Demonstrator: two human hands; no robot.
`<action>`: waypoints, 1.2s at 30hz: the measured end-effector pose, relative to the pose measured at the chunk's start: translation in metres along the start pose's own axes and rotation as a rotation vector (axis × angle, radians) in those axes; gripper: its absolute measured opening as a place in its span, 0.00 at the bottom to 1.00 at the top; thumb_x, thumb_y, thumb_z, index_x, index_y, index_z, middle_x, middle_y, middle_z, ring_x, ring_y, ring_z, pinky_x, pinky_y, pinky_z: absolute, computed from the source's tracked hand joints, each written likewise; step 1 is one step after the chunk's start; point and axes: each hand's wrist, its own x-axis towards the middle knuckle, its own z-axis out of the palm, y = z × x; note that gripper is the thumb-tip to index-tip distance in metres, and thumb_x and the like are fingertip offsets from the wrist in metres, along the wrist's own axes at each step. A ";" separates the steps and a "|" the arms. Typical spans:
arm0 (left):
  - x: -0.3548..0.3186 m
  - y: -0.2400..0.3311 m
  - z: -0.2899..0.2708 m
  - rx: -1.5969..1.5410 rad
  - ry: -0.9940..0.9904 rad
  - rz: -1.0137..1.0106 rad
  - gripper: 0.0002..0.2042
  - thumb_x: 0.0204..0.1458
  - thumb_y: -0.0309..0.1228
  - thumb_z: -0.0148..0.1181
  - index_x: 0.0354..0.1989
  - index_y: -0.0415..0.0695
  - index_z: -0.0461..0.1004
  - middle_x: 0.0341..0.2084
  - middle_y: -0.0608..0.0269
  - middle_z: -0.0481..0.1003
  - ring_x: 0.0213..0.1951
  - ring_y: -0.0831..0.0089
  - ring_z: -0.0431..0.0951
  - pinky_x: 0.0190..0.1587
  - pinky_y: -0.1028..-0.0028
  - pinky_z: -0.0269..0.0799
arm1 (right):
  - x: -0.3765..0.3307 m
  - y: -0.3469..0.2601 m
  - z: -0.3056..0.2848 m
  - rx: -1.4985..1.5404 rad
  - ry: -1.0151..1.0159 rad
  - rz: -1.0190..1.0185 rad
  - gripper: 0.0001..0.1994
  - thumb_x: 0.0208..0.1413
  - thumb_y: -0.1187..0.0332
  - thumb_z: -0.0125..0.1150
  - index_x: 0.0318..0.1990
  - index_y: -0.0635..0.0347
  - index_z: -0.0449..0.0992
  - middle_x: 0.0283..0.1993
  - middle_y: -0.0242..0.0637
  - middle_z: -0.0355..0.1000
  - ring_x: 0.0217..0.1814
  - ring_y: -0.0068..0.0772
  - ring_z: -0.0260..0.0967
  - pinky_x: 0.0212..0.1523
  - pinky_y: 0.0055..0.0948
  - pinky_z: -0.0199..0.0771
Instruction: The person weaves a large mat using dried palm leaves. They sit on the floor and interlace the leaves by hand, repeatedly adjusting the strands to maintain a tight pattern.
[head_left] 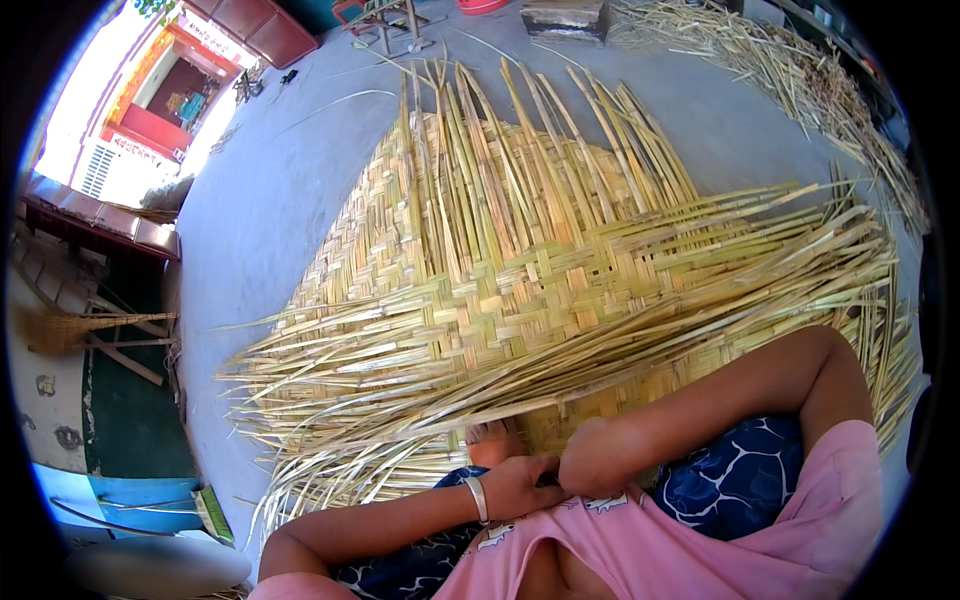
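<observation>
Bright daylight fills the scene, strongest at the upper left, where the red-framed building front (pixel 150 110) is washed out to near white. The pale yellow woven reed mat (pixel 520 290) is evenly lit and sharp. Straight lines bow near the rim, which fades into black vignette.

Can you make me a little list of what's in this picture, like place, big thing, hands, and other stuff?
place: outdoors, on a grey concrete floor
big thing: a half-woven mat of yellow strips, loose ends sticking out on all sides
left hand: close to the body, near the mat's edge, bangle on the wrist
right hand: fist-like, touching the left hand
held thing: too hidden to tell
other stuff: pile of strips far right, broom at left, foot by the mat
</observation>
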 end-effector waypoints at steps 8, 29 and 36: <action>0.051 -0.009 -0.050 0.337 -0.173 0.089 0.19 0.48 0.42 0.58 0.41 0.40 0.72 0.35 0.50 0.76 0.36 0.59 0.77 0.40 0.68 0.71 | -0.021 0.019 0.019 -0.045 0.244 0.151 0.09 0.45 0.67 0.51 0.29 0.61 0.75 0.29 0.44 0.73 0.32 0.47 0.73 0.30 0.42 0.72; 0.029 -0.314 -0.336 -0.904 1.339 0.022 0.14 0.50 0.28 0.53 0.45 0.36 0.66 0.34 0.55 0.74 0.35 0.62 0.76 0.33 0.66 0.73 | 0.006 0.135 -0.022 -0.111 0.390 0.282 0.12 0.44 0.66 0.58 0.38 0.58 0.72 0.36 0.43 0.72 0.39 0.46 0.69 0.39 0.41 0.68; -0.017 -0.310 -0.392 -1.002 1.650 -0.145 0.12 0.51 0.26 0.52 0.44 0.36 0.66 0.36 0.51 0.72 0.33 0.64 0.76 0.27 0.70 0.72 | 0.094 0.239 -0.071 -0.341 0.866 0.398 0.12 0.47 0.69 0.55 0.41 0.60 0.71 0.47 0.43 0.68 0.50 0.46 0.63 0.50 0.38 0.64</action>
